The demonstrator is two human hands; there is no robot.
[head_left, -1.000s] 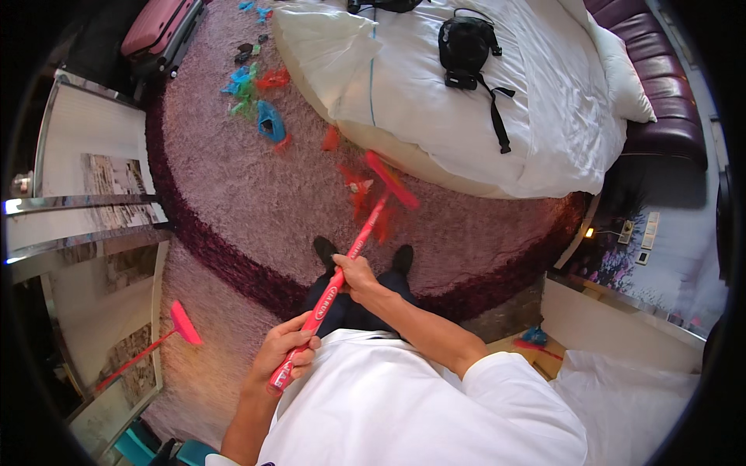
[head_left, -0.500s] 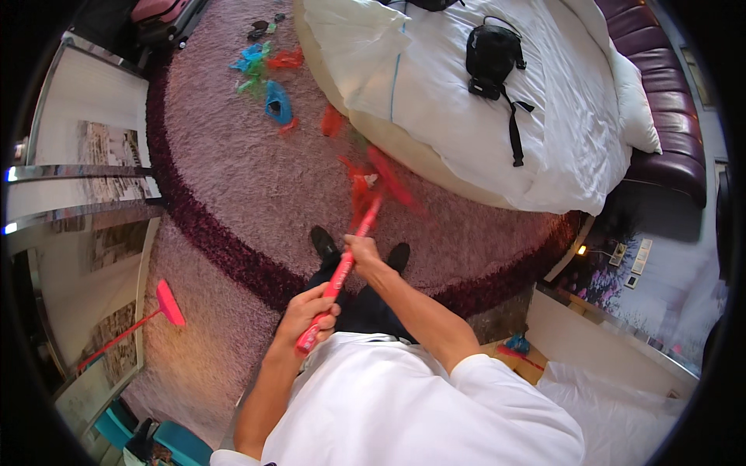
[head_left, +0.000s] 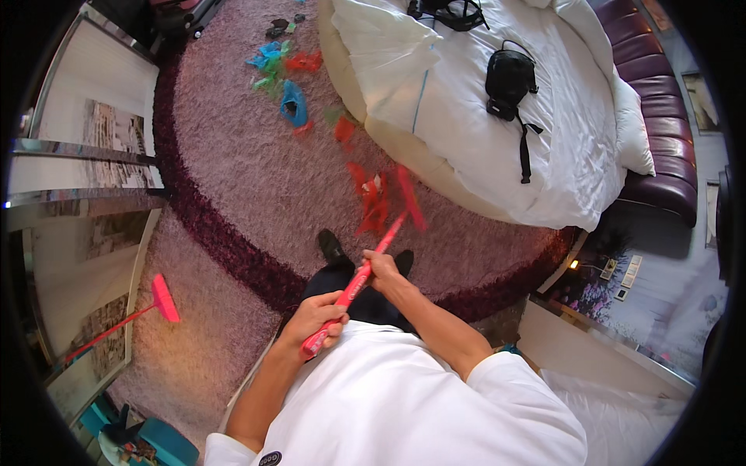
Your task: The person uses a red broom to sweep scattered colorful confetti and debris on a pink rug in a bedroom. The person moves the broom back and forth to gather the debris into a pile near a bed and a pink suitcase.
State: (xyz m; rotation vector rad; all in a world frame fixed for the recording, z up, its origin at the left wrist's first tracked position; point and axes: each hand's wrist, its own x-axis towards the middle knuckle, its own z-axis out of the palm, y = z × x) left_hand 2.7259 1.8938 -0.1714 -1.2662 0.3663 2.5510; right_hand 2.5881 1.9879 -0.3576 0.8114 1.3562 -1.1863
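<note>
A red-pink broom (head_left: 359, 281) slants away from my waist, both hands wrapped round its handle. My left hand (head_left: 317, 318) grips it near the end, close to my white shirt. Farther down the handle my right hand (head_left: 381, 268) is closed round it. The broom's head (head_left: 409, 198) is on the purple-grey carpet, beside the base of the round bed. Just left of it lie crumpled red plastic bags (head_left: 373, 203). Farther off are another red scrap (head_left: 343, 130), a blue plastic bag (head_left: 294, 105) and a cluster of green bags (head_left: 272, 76) with blue and red ones.
The round bed (head_left: 458, 155) with white bedding fills the far right, a black backpack (head_left: 509, 81) on it. A purple padded sofa (head_left: 668, 132) curves behind. Another pink broom (head_left: 165, 299) leans at the left by glossy panels (head_left: 93, 93). A suitcase (head_left: 183, 17) stands far left.
The broom's head has swung right, away from the red bags, and both hands have shifted slightly right and down with the handle. The whole view has shifted a little too.
</note>
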